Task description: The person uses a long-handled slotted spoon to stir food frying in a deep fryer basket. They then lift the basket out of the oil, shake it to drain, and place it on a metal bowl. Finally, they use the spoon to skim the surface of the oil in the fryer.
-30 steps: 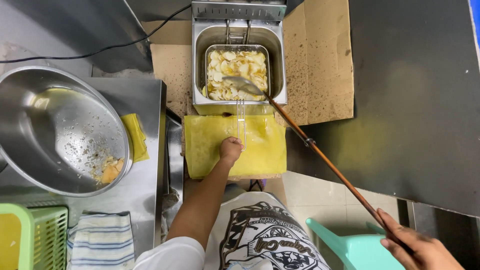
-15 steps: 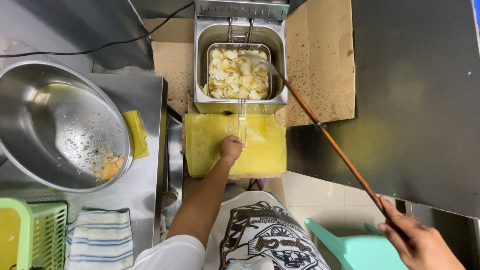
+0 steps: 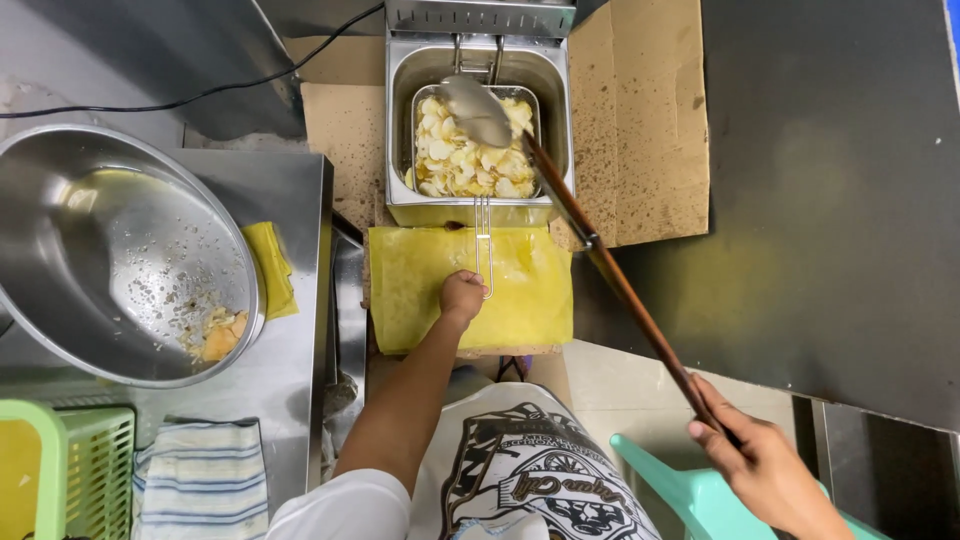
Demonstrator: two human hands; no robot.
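Chips (image 3: 465, 160), pale yellow, fill the wire fry basket (image 3: 424, 100) that sits inside the steel fryer (image 3: 400, 130). Over them rests the metal head of a long skimmer (image 3: 476, 108); the right hand (image 3: 765, 465) is closed around its wooden handle. The left hand (image 3: 462, 297) is closed on the basket handle (image 3: 484, 245), above a yellow oily sheet (image 3: 520, 300). At left stand a big steel bowl (image 3: 90, 230) and a green crate (image 3: 70, 470).

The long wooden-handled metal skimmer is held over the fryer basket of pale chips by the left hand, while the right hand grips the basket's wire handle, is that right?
Not quite: the hands are swapped. In the head view the right hand holds the long wooden-handled metal skimmer, and the left hand grips the wire handle of the fryer basket of pale chips.
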